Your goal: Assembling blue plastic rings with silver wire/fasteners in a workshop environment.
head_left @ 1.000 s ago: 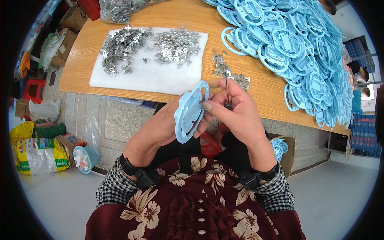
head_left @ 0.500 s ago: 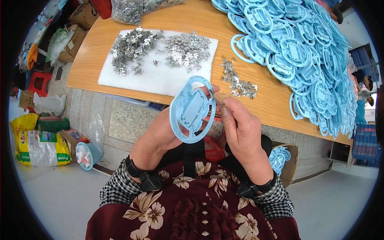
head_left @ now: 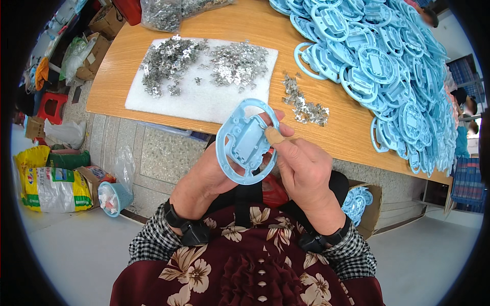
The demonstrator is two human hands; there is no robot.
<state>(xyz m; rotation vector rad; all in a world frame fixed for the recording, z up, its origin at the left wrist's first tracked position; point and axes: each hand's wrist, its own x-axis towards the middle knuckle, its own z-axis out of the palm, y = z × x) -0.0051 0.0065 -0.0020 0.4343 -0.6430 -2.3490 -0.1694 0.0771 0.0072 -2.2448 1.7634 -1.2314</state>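
A light blue plastic oval frame (head_left: 247,140), with a recessed rectangular middle and open loops around it, is held over my lap at the table's edge. My left hand (head_left: 206,171) is closed around it from below and behind; its fingertips show past the far right rim. At the frame's right inner side, my right hand (head_left: 309,173) presses with a tan-covered fingertip (head_left: 274,135), its other fingers curled. A tiny dark or metallic spot shows beside that fingertip, too small to name. Any small piece under the fingertip is hidden.
Small metal clips (head_left: 237,66) lie in two piles on a white foam sheet (head_left: 204,109); a loose scatter of clips (head_left: 311,112) is on the table. Many blue frames (head_left: 377,64) are heaped at right. A box of blue parts (head_left: 357,204) stands below.
My right hand's covered fingertip has moved left and down from the rim onto the frame's inner side. The frame has tilted slightly in my left hand.
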